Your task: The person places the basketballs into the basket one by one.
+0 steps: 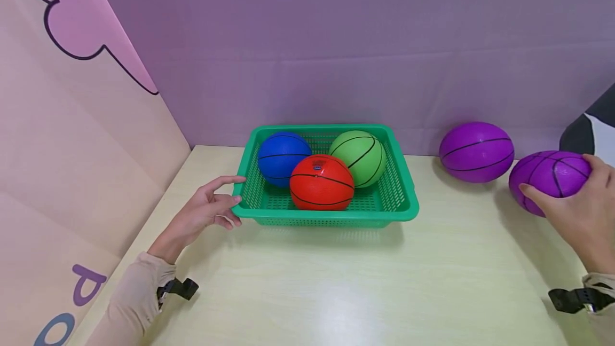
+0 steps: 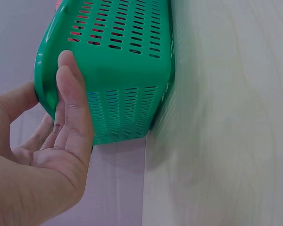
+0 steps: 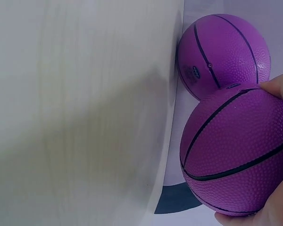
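A green plastic basket [image 1: 331,218] stands on the table, with a blue ball [image 1: 283,156], a light green ball [image 1: 360,156] and a red ball [image 1: 322,186] inside. My left hand [image 1: 206,210] grips the basket's left rim, some fingers beneath the lip in the left wrist view. At the far right, my right hand [image 1: 588,207] holds a purple ball [image 3: 236,155] marked with black basketball lines, thumb and fingers spread around it. Just left of it in the head view, a second purple ball [image 1: 475,154] rests on the table against the backdrop.
A purple cloth backdrop [image 1: 336,41] rises behind the pale wooden table [image 1: 298,282]. On the left stands a light printed panel [image 1: 72,148] with a pink drawing and letters. Dark wrist devices [image 1: 178,287] sit at both cuffs.
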